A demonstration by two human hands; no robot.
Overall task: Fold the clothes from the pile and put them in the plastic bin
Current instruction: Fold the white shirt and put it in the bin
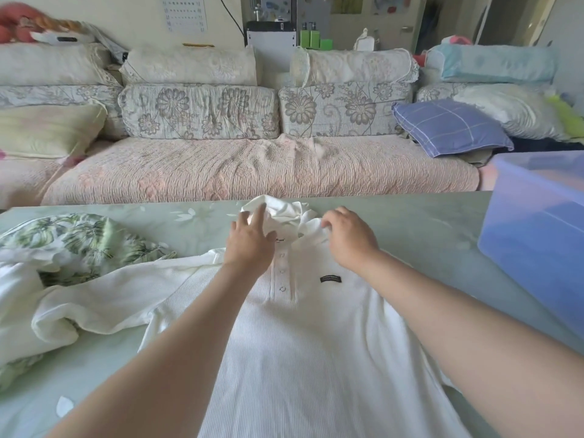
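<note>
A white ribbed polo shirt (303,336) lies front up on the green table (420,222), its collar (284,210) bunched at the far end. My left hand (249,245) rests on the left side of the collar with fingers stretched out over the fabric. My right hand (347,238) has its fingers curled onto the right collar flap and pinches it. The pile of clothes (63,257), white and leaf-patterned pieces, sits at the left of the table. The blue translucent plastic bin (537,229) stands at the right edge.
A sofa (252,165) with floral cushions runs along the far side of the table. A blue checked pillow (448,128) lies at its right end. A small white scrap (64,406) lies on the table near the front left.
</note>
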